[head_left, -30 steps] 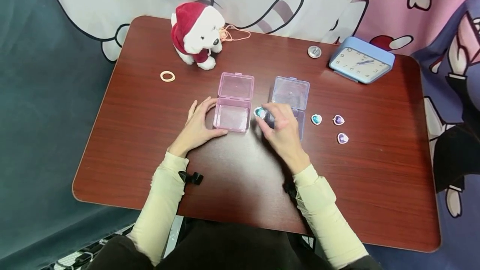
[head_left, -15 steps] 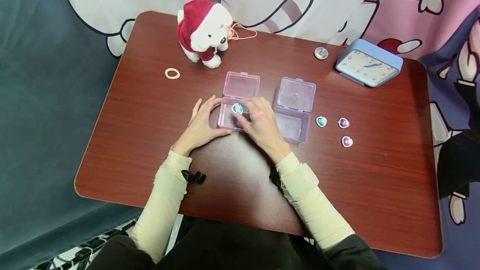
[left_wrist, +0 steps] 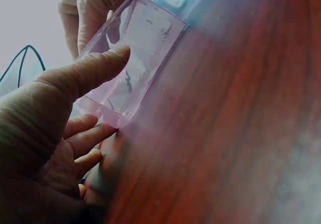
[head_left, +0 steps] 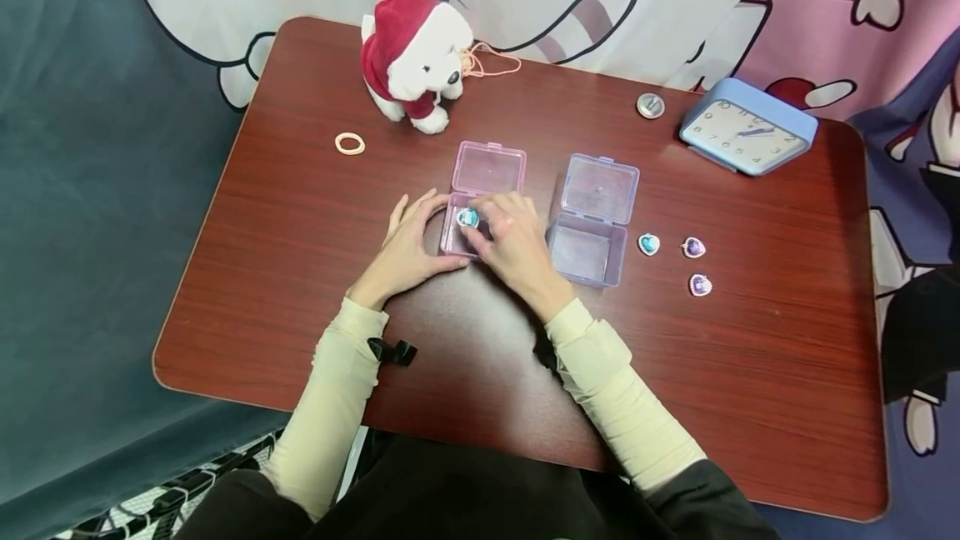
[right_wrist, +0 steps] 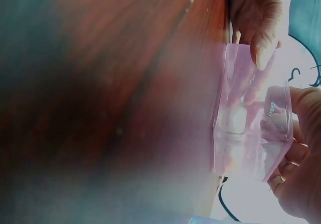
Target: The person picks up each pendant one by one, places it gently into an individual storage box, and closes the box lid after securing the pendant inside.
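Note:
An open pink plastic box [head_left: 487,173] lies in the middle of the table, its lid tipped back. My right hand [head_left: 504,238] pinches a teal heart gem [head_left: 467,218] and holds it over the box's tray. My left hand [head_left: 408,244] grips the tray's left side, thumb along its front; the left wrist view shows the thumb [left_wrist: 85,73] laid on the pink box [left_wrist: 135,58]. In the right wrist view the gem [right_wrist: 271,108] shows through the pink box [right_wrist: 251,128]. An open lilac box [head_left: 592,223] stands just to the right.
A teal heart gem [head_left: 648,244] and two purple heart gems [head_left: 693,247] [head_left: 701,284] lie right of the lilac box. A plush dog in a red hood [head_left: 416,61], a hair tie [head_left: 349,143], a round metal piece [head_left: 650,105] and a blue clock [head_left: 746,137] stand farther back.
My right hand has carried the teal gem leftwards from beside the lilac box to over the pink box's tray. My left hand has stayed on the pink box.

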`<state>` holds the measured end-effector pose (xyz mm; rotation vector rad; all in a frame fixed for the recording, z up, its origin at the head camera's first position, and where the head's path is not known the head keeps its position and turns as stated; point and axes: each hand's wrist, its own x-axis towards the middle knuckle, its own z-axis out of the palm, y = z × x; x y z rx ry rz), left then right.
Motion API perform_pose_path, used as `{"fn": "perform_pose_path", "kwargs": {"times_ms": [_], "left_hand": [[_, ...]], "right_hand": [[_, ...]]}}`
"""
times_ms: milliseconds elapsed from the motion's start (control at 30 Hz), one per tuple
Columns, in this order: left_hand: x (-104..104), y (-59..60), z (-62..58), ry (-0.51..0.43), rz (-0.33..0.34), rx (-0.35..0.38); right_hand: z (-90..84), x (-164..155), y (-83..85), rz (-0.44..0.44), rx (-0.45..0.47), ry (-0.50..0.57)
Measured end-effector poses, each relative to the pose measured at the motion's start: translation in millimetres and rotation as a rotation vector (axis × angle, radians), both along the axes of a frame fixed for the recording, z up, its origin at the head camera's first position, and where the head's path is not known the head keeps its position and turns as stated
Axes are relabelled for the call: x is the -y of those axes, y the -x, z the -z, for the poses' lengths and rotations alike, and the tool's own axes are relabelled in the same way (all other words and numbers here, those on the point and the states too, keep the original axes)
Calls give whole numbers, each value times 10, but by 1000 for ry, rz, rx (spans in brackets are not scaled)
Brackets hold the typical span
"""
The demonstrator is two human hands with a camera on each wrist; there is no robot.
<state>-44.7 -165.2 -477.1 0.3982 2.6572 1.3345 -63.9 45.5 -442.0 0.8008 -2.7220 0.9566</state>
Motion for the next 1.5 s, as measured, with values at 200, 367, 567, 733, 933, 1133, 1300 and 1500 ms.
{"fn": "perform_pose_path", "kwargs": {"times_ms": [200, 367, 567, 733, 933, 1133, 1300, 1500], "left_hand": [[-8, 8, -8, 2, -3, 6], [-15, 16, 2, -9, 3, -4], [-10, 13, 4, -17, -5, -2], [3, 9, -2, -10, -9, -3], [-16, -5, 18, 7, -15, -8], [-39, -8, -10, -1, -21, -17], [-34, -7, -15, 6, -28, -28], [-57, -2, 17, 7, -30, -17]], "right_hand": [[22, 35, 9, -35, 6, -42], [15, 49, 10, -31, 47, -57], [6, 65, 12, -32, 72, -64], [8, 76, 18, -34, 85, -68], [-68, -107, -23, -42, 0, 118], [-157, -735, -177, 177, -113, 329], [-69, -1273, -299, 467, -97, 398], [95, -1706, -363, 642, 6, 393]]}}
